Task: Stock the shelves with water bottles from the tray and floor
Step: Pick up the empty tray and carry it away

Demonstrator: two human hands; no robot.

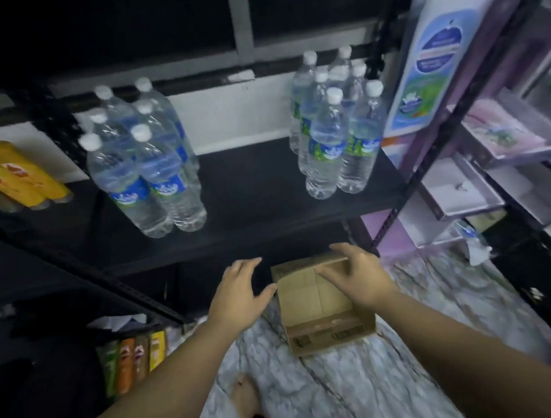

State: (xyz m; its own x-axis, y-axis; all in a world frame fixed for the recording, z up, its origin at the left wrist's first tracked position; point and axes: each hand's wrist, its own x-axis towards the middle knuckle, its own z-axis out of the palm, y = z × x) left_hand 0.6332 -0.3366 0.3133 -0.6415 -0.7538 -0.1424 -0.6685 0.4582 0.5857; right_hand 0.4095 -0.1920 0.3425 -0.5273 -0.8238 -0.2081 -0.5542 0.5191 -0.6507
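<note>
Two clusters of clear water bottles with white caps stand on the black shelf (pixel 260 190): several at the left (pixel 141 172) and several at the right (pixel 334 133). Below, on the marbled floor, lies a shallow cardboard tray (pixel 323 306) with nothing visible inside it. My left hand (pixel 240 289) hovers with spread fingers just left of the tray's far corner. My right hand (pixel 360 274) reaches over the tray's far right edge, fingers relaxed; I cannot tell whether it touches the cardboard.
Yellow snack tubes (pixel 17 174) lie on the shelf at the left, more tubes (pixel 131 359) stand on a lower left shelf. A purple rack (pixel 479 162) with boxes and a large white bottle (pixel 436 54) stands on the right. My bare foot (pixel 245 403) is on the marbled floor.
</note>
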